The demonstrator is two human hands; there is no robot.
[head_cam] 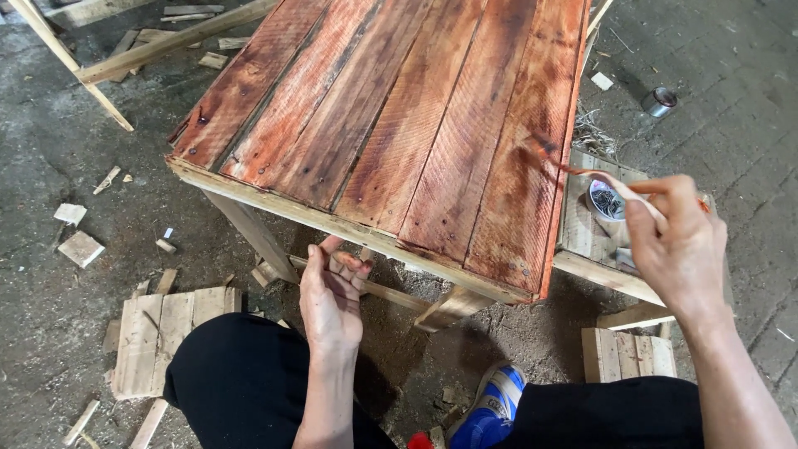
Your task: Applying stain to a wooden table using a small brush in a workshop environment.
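Wooden table (399, 125), centre frame – top stained red-brown. Right hand (677, 245), right of frame, pinches a brush (582, 170), bristles touching the near-right plank. Left hand (331, 299), lower centre, loosely curled under the table's unstained edge, empty.

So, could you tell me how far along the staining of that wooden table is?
Most of the slatted plank tabletop already looks reddish-brown. The right hand holds a thin paintbrush at the right-hand board; the left hand is open below the front edge. The pale front rail and bare wooden leg look unstained.
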